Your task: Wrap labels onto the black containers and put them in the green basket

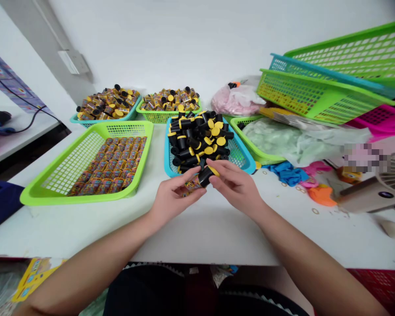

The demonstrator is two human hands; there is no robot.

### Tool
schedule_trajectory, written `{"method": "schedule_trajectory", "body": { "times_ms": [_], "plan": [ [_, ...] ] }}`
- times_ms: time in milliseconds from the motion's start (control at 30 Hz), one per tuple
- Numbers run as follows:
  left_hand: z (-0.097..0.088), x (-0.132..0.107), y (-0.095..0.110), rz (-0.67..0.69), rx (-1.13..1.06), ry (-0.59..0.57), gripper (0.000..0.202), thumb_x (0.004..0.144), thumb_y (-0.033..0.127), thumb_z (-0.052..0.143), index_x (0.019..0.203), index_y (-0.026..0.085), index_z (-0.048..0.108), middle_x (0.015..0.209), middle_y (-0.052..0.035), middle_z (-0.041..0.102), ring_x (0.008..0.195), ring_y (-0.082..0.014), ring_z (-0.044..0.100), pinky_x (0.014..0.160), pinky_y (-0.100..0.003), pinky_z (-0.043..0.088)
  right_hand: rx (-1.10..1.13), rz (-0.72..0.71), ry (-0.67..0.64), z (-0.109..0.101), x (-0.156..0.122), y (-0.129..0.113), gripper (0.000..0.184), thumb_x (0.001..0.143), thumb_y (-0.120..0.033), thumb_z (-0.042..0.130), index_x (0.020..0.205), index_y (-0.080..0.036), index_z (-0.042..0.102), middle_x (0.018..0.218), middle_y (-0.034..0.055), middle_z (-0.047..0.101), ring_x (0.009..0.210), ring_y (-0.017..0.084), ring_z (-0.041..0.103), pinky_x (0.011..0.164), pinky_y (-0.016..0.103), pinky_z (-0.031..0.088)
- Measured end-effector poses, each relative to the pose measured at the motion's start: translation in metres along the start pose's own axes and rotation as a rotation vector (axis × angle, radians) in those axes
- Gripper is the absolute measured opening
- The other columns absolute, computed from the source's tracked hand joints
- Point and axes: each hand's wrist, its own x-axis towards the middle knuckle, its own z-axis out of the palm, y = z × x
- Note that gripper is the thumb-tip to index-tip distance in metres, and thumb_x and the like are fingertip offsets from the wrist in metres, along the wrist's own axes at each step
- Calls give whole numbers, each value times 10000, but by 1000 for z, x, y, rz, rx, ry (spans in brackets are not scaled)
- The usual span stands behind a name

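Just in front of the blue basket (246,166), my left hand (167,197) and my right hand (238,186) hold one small black canister (204,177) with a yellow lid between them. A colourful printed label (191,184) shows around its left end, pinched by my left fingers. My right thumb and fingers grip the lidded end. Whether the label is stuck down or loose, I cannot tell. Plain black canisters (186,153) with yellow lids are heaped in the blue basket. To the left, a green basket (82,200) holds neat rows of labelled canisters (113,164).
Behind stand a teal basket (75,119) and another green basket (164,116), both heaped with labelled canisters. Plastic bags (283,136), stacked baskets (316,94), deflated balloons (288,173) and a fan (375,191) crowd the right side. The table's front edge (217,264) runs beneath my forearms.
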Motion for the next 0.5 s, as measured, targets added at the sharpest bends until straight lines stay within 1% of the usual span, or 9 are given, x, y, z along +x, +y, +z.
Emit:
{"method": "schedule_trajectory", "body": {
  "times_ms": [33,100,200,300,367,400,500],
  "plan": [
    [0,0,-2,23,10,15,619,769,394,760,1334,199,597,936,-36,735,697,-131,659,684,-267,598,-31,-64,-11,0,0,0,390,926,-269,579,1306,-353,603,1114,47,646,813,121,619,590,231,516],
    [0,-1,-4,81,51,33,708,757,365,776,1401,215,523,974,-35,728,745,-134,662,768,-289,594,-68,-147,-28,0,0,1,422,926,-232,573,1331,-352,579,1115,54,636,893,136,636,671,251,556],
    [-2,-2,-4,168,214,47,755,750,355,782,1433,248,478,991,-27,732,786,-141,677,820,-292,582,-89,-204,-45,-2,0,2,422,924,-217,563,1329,-336,582,1154,71,604,941,153,636,753,301,580],
    [-4,-2,0,220,360,39,806,763,332,764,1478,287,397,992,-4,736,821,-140,687,851,-284,568,-65,-236,-69,-1,0,1,406,905,-191,575,1285,-326,619,1116,70,601,940,157,627,772,320,585],
    [-4,-2,4,229,380,23,849,787,296,733,1519,299,303,992,6,741,805,-125,684,852,-271,559,-6,-202,-80,1,-1,1,416,876,-180,621,1267,-321,633,1061,57,605,869,137,620,749,307,587],
    [-4,-2,5,230,375,16,863,797,280,717,1532,297,265,989,5,743,797,-120,681,847,-263,555,42,-155,-80,3,-1,1,430,856,-183,655,1264,-317,636,1048,51,607,835,127,617,737,300,589],
    [-4,-2,6,210,340,14,887,815,263,695,1551,277,200,972,-3,743,765,-106,666,830,-246,544,249,49,-70,10,-4,3,449,802,-217,734,1237,-296,655,1059,50,633,787,113,629,719,296,602]
  ]
}}
